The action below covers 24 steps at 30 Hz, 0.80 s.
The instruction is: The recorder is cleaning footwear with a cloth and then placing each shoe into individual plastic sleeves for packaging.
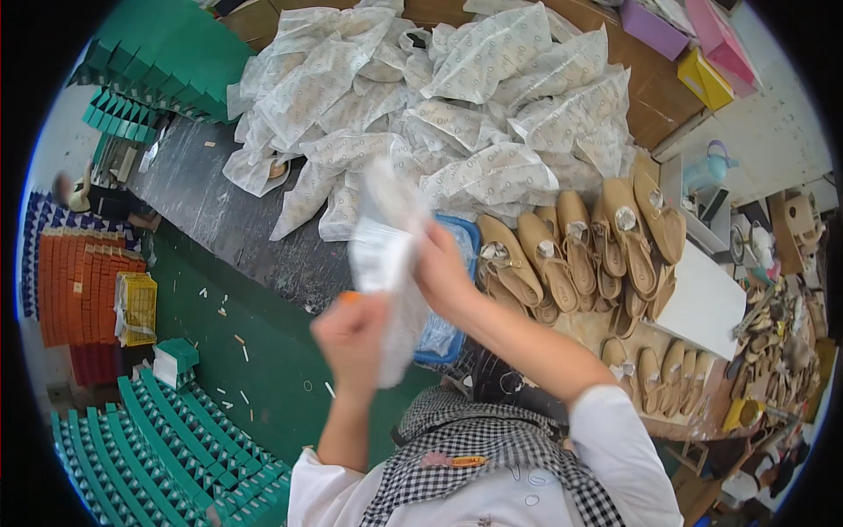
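Note:
A white, semi-sheer bag (384, 255), smeared by motion, is held upright in front of me above the table's near edge. My right hand (442, 270) grips its right side, fingers partly behind it. Lower down, my left hand (354, 338) is closed in a fist at the bag's left edge, with something orange at its thumb. What the bag contains cannot be made out. Just behind my right hand stands a blue basket (475, 241) with clear plastic wrapping (439, 334) in it. Beyond lies a big heap of similar printed white bags (465, 132).
Several tan slip-on shoes (575, 241) stand in rows on the right, beside a white box lid (702, 307). Stacked green boxes (167, 53) occupy the far left. More green boxes (167, 439) and orange boxes (79, 290) stand on the green floor. A person (101, 200) is at far left.

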Each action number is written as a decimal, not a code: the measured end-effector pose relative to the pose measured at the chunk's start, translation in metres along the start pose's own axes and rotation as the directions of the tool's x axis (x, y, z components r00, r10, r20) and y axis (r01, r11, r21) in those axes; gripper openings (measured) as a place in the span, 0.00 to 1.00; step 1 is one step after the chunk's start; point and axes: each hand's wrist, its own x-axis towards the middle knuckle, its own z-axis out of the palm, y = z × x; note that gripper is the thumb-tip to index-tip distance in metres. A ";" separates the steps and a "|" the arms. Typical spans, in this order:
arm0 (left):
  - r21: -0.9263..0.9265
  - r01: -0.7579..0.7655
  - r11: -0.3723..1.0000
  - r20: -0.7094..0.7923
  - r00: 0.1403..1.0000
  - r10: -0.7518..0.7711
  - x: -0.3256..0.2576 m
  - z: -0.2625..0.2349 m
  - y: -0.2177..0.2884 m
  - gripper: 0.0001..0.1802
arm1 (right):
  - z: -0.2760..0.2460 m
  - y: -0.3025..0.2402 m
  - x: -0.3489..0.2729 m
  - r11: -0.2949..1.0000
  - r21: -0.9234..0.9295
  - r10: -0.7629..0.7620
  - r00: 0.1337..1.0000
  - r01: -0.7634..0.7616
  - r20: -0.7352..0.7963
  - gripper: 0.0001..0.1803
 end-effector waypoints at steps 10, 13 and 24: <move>-0.217 0.191 0.957 -0.041 0.978 -0.204 0.022 -0.003 -0.041 0.08 | -0.065 -0.039 -0.055 0.552 -0.815 -0.156 0.982 0.174 0.103 0.11; -0.205 0.148 0.968 0.070 0.988 -0.136 0.020 0.004 -0.048 0.07 | -0.159 -0.110 -0.097 -0.414 -0.905 -0.600 0.777 -0.099 0.189 0.25; 0.115 -0.155 0.981 0.340 0.934 0.108 0.009 0.079 -0.019 0.07 | -0.102 -0.179 -0.204 0.059 -0.995 -0.150 0.986 0.084 0.075 0.07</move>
